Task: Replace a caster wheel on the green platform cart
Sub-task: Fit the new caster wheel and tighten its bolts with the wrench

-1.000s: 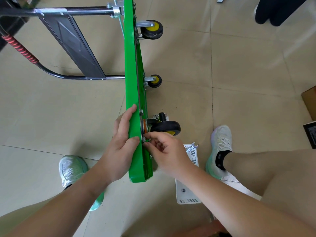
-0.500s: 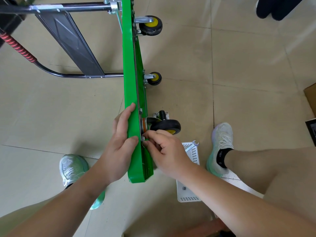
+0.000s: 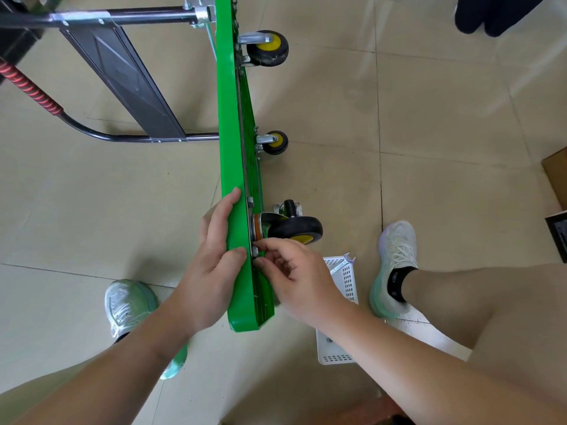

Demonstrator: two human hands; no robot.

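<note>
The green platform cart stands on its edge on the tiled floor, wheels pointing right. My left hand grips the deck's near edge, fingers on the top face and thumb over the rim. My right hand pinches a small nut or bolt at the mounting plate of the near caster wheel, black with a yellow hub. Two more casters sit farther along the deck. Another caster lies on the floor behind the near one.
A white perforated basket with a wrench sticking out lies on the floor under my right arm. The cart's black folded handle extends left. My two shoes flank the cart. A cardboard box is at the right edge.
The view has shifted slightly. My right fingers have worked a little at the fastener by the caster plate. The left hand keeps its hold on the deck.
</note>
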